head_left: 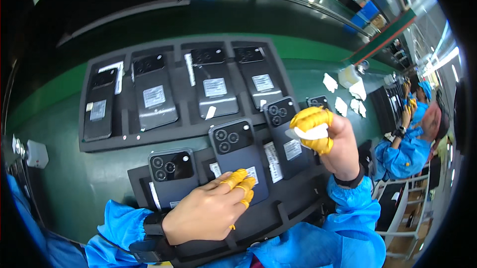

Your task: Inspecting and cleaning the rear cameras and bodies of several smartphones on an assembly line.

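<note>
Yellow-capped, your left hand lays its fingers close together on a dark phone. Your right hand pinches a white piece.

Bench showing deep green, brighter green band running along back. Upper tray and lower tray showing plain dark grey to black. Phone under left grip showing blue-grey back, black camera block with dark ringed lenses. Upper-row phones looking near-black, white labels carrying fine dark line pattern. Left grip and right grip wearing yellow finger covers; piece at right grip showing white. Sleeves showing bright blue, wristband looking black. Paper scraps showing white.
</note>
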`<state>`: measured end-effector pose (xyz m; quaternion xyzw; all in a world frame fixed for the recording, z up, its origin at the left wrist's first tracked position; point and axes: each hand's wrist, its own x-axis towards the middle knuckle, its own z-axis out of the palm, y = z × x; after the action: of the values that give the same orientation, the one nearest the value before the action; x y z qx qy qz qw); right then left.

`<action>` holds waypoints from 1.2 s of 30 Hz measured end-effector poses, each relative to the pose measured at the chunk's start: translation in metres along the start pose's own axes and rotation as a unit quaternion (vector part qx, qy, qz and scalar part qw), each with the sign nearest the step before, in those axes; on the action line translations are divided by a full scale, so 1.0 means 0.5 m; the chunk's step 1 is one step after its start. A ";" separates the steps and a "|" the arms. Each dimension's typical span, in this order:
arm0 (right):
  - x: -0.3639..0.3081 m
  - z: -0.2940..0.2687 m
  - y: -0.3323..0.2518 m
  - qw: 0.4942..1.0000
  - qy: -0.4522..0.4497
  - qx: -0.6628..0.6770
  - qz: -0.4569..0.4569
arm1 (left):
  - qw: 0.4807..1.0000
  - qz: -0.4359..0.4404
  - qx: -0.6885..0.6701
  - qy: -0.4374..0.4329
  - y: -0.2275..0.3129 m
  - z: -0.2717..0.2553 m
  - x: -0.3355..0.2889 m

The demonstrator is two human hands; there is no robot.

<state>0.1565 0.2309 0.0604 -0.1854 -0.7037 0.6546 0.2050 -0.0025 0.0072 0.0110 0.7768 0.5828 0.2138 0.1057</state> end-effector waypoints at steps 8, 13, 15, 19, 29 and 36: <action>-0.025 -0.052 0.017 0.941 -0.012 0.310 0.135 | 0.999 -0.002 0.027 -0.023 0.002 0.009 -0.007; -0.046 -0.057 0.011 0.958 0.039 0.248 0.140 | 1.000 0.006 0.025 -0.012 -0.006 0.015 -0.001; -0.051 -0.061 0.009 0.963 0.026 0.236 0.127 | 1.000 0.007 0.026 -0.008 -0.002 0.009 -0.002; -0.058 -0.066 0.017 0.966 0.012 0.208 0.153 | 0.999 0.023 0.030 0.016 -0.002 0.005 0.004; -0.001 -0.094 -0.033 0.980 -0.022 0.153 0.121 | 0.998 0.037 0.034 0.034 -0.003 0.008 -0.006; 0.150 -0.099 -0.229 0.988 0.084 -0.030 -0.129 | 1.000 0.018 0.012 0.006 -0.001 0.004 -0.009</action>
<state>0.1199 0.3039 0.1807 -0.1533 -0.7211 0.5837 0.3402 -0.0030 0.0031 0.0083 0.7874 0.5716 0.2130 0.0893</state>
